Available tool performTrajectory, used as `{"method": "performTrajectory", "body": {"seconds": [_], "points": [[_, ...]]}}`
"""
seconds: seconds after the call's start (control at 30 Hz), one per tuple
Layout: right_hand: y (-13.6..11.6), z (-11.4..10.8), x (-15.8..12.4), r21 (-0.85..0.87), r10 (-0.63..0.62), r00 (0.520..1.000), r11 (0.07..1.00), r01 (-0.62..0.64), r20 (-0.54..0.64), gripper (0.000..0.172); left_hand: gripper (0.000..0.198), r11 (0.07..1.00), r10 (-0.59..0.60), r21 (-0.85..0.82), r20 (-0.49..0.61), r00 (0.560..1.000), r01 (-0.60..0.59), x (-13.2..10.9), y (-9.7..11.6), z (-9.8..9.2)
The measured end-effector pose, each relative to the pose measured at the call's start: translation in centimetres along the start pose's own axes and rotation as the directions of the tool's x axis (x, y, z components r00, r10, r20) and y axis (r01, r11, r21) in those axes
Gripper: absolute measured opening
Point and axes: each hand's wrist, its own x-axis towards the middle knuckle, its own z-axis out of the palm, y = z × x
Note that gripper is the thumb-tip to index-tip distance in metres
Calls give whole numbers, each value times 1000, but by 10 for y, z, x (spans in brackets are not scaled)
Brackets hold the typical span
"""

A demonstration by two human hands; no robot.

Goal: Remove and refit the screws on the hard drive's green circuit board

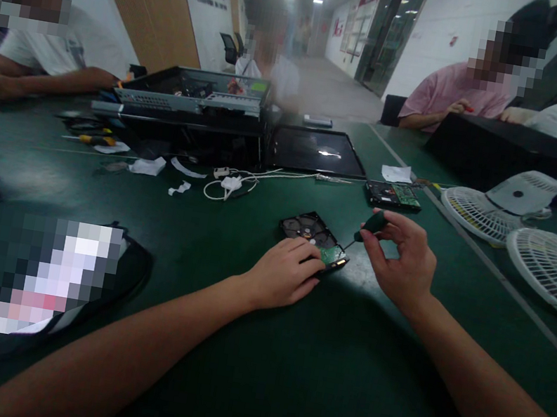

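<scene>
A hard drive (310, 225) lies on the green table, its dark metal side and green circuit board (331, 253) facing up. My left hand (286, 272) rests over the near left part of it, fingers closed on its edge and hiding that corner. In my right hand (405, 262) a screwdriver (373, 224) with a dark green handle is pinched between thumb and fingers. Its thin shaft slants down to the left, and the tip is at the board's right end; whether it sits in a screw I cannot tell. Another hard drive (392, 195) lies farther back.
An opened computer case (188, 108) stands at the back left, with a black panel (317, 151) beside it. White cable (262, 176) and paper scraps (147, 165) lie before them. Two white fans (552, 261) are at right, a black pouch (136, 259) at left. Several people sit around.
</scene>
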Motion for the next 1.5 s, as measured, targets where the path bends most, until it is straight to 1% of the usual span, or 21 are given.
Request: {"method": "performTrajectory", "body": {"seconds": [0.13,0.37,0.53,0.67,0.77,0.9,1.1,1.27,1.37,1.5], "points": [[-4,-2,2,-21,-19,1000,1000,19,5,52,26,1000,4,2,-7,1000,-4,0,0,2],[-5,-5,3,-36,-17,1000,999,18,8,51,26,1000,3,7,0,1000,-3,0,0,0],[-7,-7,4,17,-48,998,999,48,38,55,26,1000,0,4,10,1000,0,0,0,-1],[-7,-7,3,63,-53,995,997,48,82,60,26,1000,1,-1,11,1000,-1,0,0,-1],[-5,-7,2,79,-60,994,996,52,95,62,26,1000,2,0,8,1000,-2,0,0,0],[-2,-4,1,65,-47,997,997,43,68,61,26,1000,5,6,3,1000,-5,0,0,0],[-3,-2,3,-24,-31,1000,999,31,3,56,25,1000,1,-3,-5,1000,-1,0,0,1],[-8,-7,7,-42,-53,999,998,53,6,50,25,1000,1,-8,-5,1000,-1,0,0,1],[-8,-6,6,9,-11,1000,1000,11,-1,49,25,1000,1,-2,-1,1000,-1,0,0,0],[-6,0,3,176,80,997,981,-79,-2,52,26,1000,3,5,2,1000,-3,1,0,-1]]}}
